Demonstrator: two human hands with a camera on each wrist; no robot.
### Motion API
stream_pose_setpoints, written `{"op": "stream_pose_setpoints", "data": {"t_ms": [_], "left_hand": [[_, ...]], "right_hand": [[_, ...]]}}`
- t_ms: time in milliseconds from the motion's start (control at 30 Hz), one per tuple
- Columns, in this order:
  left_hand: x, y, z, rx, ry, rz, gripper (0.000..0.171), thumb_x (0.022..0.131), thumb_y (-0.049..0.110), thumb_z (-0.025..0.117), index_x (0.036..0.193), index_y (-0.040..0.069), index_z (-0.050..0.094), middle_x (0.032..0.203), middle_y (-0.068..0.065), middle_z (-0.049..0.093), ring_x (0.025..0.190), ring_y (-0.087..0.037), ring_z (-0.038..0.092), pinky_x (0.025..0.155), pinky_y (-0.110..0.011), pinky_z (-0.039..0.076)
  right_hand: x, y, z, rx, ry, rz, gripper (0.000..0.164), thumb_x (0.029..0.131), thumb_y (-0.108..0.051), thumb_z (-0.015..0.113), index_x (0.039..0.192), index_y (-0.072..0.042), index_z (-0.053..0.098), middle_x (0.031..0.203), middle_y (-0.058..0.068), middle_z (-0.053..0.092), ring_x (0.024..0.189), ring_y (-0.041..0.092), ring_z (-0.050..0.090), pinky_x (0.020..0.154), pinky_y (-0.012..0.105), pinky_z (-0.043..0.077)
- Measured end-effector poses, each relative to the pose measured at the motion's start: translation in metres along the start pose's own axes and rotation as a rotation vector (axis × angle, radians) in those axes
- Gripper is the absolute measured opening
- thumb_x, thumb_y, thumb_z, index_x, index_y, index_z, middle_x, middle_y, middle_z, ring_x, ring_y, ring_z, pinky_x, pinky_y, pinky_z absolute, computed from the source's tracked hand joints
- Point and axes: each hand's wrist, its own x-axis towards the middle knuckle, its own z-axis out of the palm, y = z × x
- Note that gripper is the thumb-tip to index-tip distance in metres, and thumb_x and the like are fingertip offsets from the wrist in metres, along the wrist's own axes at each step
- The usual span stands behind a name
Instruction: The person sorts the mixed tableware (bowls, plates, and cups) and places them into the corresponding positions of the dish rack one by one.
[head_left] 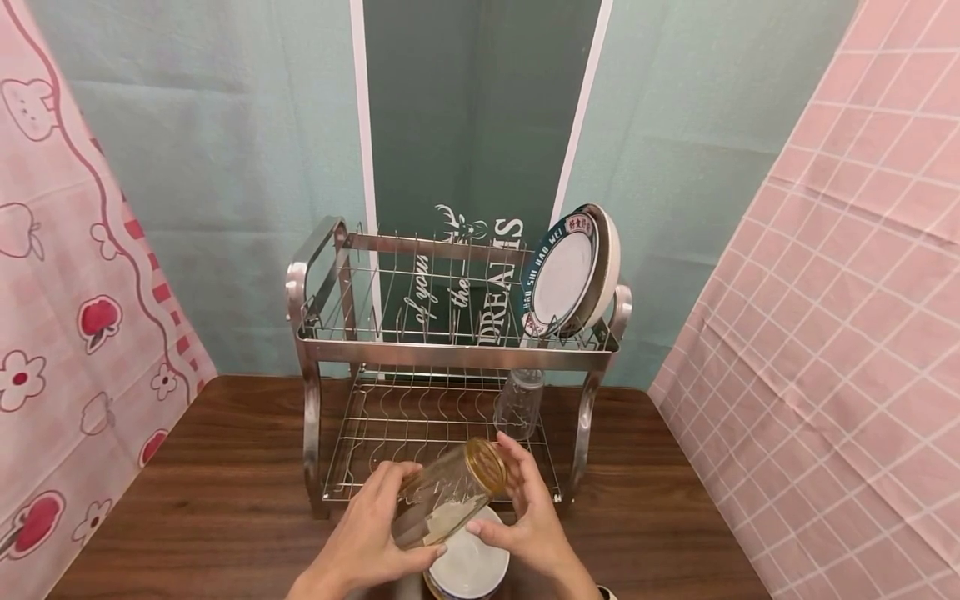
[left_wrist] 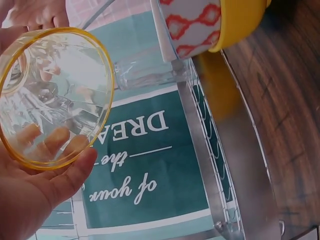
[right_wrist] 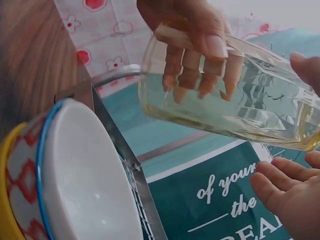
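Observation:
A yellow-tinted clear glass is tilted in the air before the dish rack, its gold-coloured ring end toward the upper right. My left hand grips its lower-left end; through the wall its fingers show curled round the glass. My right hand is spread around the ring end, thumb on the near side. In the right wrist view its fingertips appear just apart from the glass. Beneath stands a white bowl with a blue rim and red pattern, stacked on a yellow bowl.
A two-tier metal dish rack stands on the wooden table. Its upper tier holds a patterned plate and a cream dish at the right. A clear glass stands on the lower tier. Curtains hang on three sides.

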Motion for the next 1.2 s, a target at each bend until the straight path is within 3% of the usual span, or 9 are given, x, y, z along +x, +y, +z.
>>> {"op": "stream_pose_setpoints", "data": {"t_ms": [167, 433, 800, 1200], "left_hand": [[-0.001, 0.004, 0.003, -0.090, -0.011, -0.059, 0.082, 0.056, 0.051, 0.084, 0.118, 0.010, 0.049, 0.107, 0.012, 0.049, 0.092, -0.005, 0.053, 0.072, -0.030, 0.049], [-0.004, 0.012, 0.009, -0.194, -0.058, -0.126, 0.080, 0.061, 0.053, 0.081, 0.122, 0.016, 0.046, 0.109, 0.015, 0.048, 0.090, -0.005, 0.052, 0.070, -0.028, 0.048], [-0.005, 0.014, 0.013, -0.211, -0.060, -0.122, 0.077, 0.062, 0.052, 0.080, 0.122, 0.018, 0.046, 0.107, 0.014, 0.050, 0.088, -0.004, 0.052, 0.070, -0.028, 0.047], [-0.005, 0.014, 0.012, -0.221, -0.072, -0.143, 0.077, 0.061, 0.053, 0.080, 0.122, 0.020, 0.046, 0.108, 0.015, 0.050, 0.089, -0.005, 0.052, 0.071, -0.028, 0.047]], "right_hand": [[0.001, 0.002, 0.005, 0.192, 0.028, -0.045, 0.084, 0.074, 0.007, 0.071, 0.140, 0.008, 0.019, 0.132, 0.031, 0.038, 0.121, 0.028, 0.045, 0.095, 0.033, 0.039], [0.001, 0.003, 0.011, 0.426, 0.029, 0.005, 0.074, 0.081, 0.005, 0.065, 0.141, 0.003, 0.022, 0.136, 0.021, 0.040, 0.122, 0.030, 0.043, 0.098, 0.036, 0.036], [0.003, 0.001, 0.014, 0.457, 0.057, -0.021, 0.064, 0.080, 0.010, 0.062, 0.134, 0.014, 0.028, 0.132, 0.025, 0.044, 0.120, 0.034, 0.046, 0.097, 0.042, 0.037], [0.005, 0.000, 0.015, 0.483, 0.048, -0.045, 0.062, 0.080, 0.012, 0.062, 0.132, 0.015, 0.030, 0.130, 0.026, 0.046, 0.118, 0.033, 0.047, 0.096, 0.041, 0.037]]}}
